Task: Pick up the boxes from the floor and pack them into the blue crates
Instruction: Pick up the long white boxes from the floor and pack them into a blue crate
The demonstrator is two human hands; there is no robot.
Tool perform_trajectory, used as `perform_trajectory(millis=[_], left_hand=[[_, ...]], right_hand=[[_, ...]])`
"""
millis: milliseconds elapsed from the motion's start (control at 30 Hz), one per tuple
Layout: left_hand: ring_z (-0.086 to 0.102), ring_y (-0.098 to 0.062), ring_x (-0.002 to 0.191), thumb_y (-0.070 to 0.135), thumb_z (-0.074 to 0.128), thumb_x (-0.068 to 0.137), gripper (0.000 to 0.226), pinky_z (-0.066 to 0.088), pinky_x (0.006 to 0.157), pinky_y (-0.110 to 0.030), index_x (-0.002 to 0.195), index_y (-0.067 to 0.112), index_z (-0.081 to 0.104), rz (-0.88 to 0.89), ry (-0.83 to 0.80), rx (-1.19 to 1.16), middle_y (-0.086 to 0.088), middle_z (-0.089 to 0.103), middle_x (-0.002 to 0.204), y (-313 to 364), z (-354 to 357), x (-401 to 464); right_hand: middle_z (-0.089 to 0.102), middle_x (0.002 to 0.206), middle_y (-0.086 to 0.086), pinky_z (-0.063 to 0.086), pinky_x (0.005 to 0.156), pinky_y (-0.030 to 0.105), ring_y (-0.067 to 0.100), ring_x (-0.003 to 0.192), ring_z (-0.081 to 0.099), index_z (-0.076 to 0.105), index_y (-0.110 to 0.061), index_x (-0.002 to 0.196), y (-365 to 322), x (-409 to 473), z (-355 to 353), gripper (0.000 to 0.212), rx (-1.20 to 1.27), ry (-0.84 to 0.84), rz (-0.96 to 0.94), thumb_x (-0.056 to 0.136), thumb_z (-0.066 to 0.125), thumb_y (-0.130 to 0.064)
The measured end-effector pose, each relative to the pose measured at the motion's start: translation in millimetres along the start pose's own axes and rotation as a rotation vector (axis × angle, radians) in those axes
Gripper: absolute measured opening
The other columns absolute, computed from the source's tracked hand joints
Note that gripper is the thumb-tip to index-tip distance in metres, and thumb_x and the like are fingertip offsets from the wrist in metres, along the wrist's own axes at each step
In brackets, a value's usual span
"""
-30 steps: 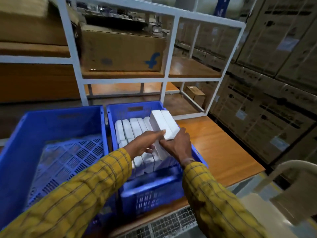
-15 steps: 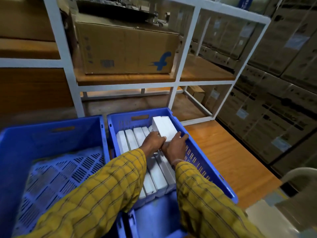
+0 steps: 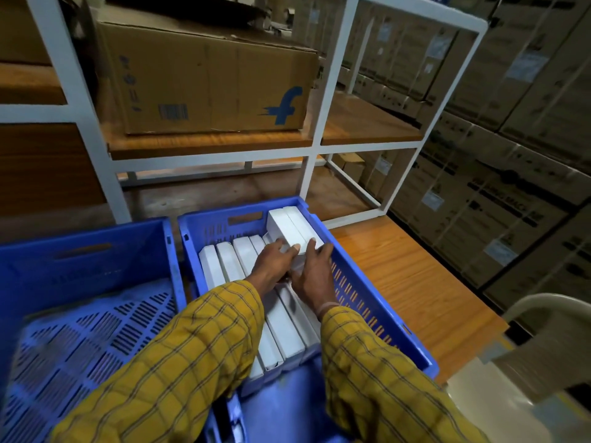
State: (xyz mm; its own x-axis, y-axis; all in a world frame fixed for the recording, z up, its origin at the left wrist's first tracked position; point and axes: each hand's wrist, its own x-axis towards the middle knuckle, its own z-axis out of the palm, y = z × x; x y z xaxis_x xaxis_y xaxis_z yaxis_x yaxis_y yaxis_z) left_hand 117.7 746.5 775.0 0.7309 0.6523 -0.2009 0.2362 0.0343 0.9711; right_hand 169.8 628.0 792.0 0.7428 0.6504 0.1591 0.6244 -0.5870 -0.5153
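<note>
Two hands (image 3: pixel 271 266) grip smooth white rectangular boxes (image 3: pixel 289 230) inside slotted blue crate (image 3: pixel 361 289).

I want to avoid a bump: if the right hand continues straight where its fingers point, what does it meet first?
Probably the raised pair of white boxes that the right hand already grips; behind them, the blue plastic crate's far wall. Depth is unclear.

a warehouse: stacked cartons (image 3: pixel 499 161), white shelving (image 3: pixel 323 148), blue crates (image 3: pixel 367 282).
</note>
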Motion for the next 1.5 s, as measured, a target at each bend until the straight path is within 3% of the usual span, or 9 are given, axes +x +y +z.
perform_trajectory(millis=[233, 400, 533, 600, 800, 1033, 1167, 1267, 1500], left_hand=[[0.073, -0.032, 0.088, 0.066, 0.068, 0.077, 0.055, 0.062, 0.079, -0.054, 0.099, 0.016, 0.061, -0.035, 0.019, 0.031, -0.012, 0.070, 0.099, 27, 3, -23], [0.055, -0.018, 0.069, 0.065, 0.072, 0.075, 0.054, 0.044, 0.056, -0.027, 0.086, 0.013, 0.063, -0.001, -0.021, 0.055, -0.002, 0.057, 0.070, 42, 22, -60], [0.063, -0.026, 0.104, 0.086, 0.060, 0.059, 0.093, 0.059, 0.083, -0.040, 0.118, 0.015, 0.056, 0.006, 0.018, 0.146, -0.006, 0.061, 0.117, 53, 46, -92], [0.063, -0.028, 0.108, 0.090, 0.052, 0.063, 0.091, 0.058, 0.086, -0.042, 0.119, 0.018, 0.055, 0.027, 0.017, 0.202, -0.008, 0.059, 0.122, 65, 65, -115], [0.048, -0.025, 0.131, 0.057, 0.048, 0.099, 0.061, 0.040, 0.110, -0.039, 0.145, 0.017, 0.045, 0.309, -0.146, 0.379, -0.009, 0.044, 0.144, 103, 170, -226], [0.050, -0.018, 0.130, 0.060, 0.054, 0.093, 0.064, 0.043, 0.110, -0.043, 0.145, 0.024, 0.046, 0.400, -0.678, 0.512, -0.002, 0.043, 0.147, 28, 342, -350], [0.058, -0.037, 0.122, 0.053, 0.061, 0.090, 0.051, 0.050, 0.100, -0.053, 0.128, 0.018, 0.061, 0.360, -0.877, 0.698, -0.016, 0.063, 0.128, -66, 430, -408], [0.044, -0.028, 0.139, 0.046, 0.060, 0.097, 0.060, 0.036, 0.116, -0.039, 0.146, 0.015, 0.046, 0.314, -1.054, 0.813, -0.011, 0.044, 0.149, -118, 472, -471], [0.036, -0.024, 0.145, 0.034, 0.059, 0.100, 0.065, 0.022, 0.119, -0.025, 0.153, 0.006, 0.034, 0.292, -1.433, 1.063, -0.014, 0.030, 0.157, -204, 542, -581]], right_hand=[[0.019, 0.161, 0.027, 0.037, 0.118, 0.045, 0.039, 0.149, 0.030, 0.009, -0.011, 0.164, 18, -7, -19, 0.106, 0.158, -0.217, 0.022, 0.085, 0.079, -0.024], [0.034, 0.155, 0.022, 0.040, 0.115, 0.043, 0.036, 0.143, 0.040, 0.027, -0.010, 0.159, 18, -30, -61, 0.098, 0.152, -0.288, -0.049, 0.080, 0.083, -0.018], [0.052, 0.131, 0.021, 0.041, 0.104, 0.033, 0.034, 0.125, 0.051, 0.053, -0.005, 0.137, 15, -68, -114, 0.066, 0.153, -0.208, -0.123, 0.079, 0.084, -0.013], [0.052, 0.123, 0.017, 0.049, 0.101, 0.041, 0.032, 0.117, 0.055, 0.058, -0.005, 0.131, 20, -93, -144, 0.058, 0.207, -0.150, -0.143, 0.080, 0.083, -0.013], [0.046, 0.133, 0.003, 0.052, 0.083, 0.009, 0.000, 0.102, 0.061, 0.053, -0.013, 0.141, 81, -205, -239, 0.054, 0.384, 0.083, -0.119, 0.092, 0.074, -0.013], [0.048, 0.130, 0.004, 0.058, 0.089, 0.029, 0.017, 0.110, 0.066, 0.056, -0.011, 0.140, 228, -406, -277, 0.054, 0.402, 0.295, 0.344, 0.090, 0.075, -0.018], [0.054, 0.116, -0.001, 0.046, 0.084, 0.005, 0.003, 0.109, 0.064, 0.058, -0.003, 0.135, 302, -543, -254, 0.055, 0.423, 0.371, 0.652, 0.086, 0.080, -0.011], [0.045, 0.137, 0.010, 0.053, 0.085, 0.024, 0.027, 0.107, 0.067, 0.052, -0.010, 0.143, 348, -645, -225, 0.066, 0.453, 0.391, 0.974, 0.086, 0.082, -0.023], [0.045, 0.134, 0.017, 0.044, 0.100, 0.026, 0.032, 0.119, 0.059, 0.050, -0.004, 0.143, 392, -837, -167, 0.071, 0.470, 0.403, 1.440, 0.083, 0.083, -0.020]])
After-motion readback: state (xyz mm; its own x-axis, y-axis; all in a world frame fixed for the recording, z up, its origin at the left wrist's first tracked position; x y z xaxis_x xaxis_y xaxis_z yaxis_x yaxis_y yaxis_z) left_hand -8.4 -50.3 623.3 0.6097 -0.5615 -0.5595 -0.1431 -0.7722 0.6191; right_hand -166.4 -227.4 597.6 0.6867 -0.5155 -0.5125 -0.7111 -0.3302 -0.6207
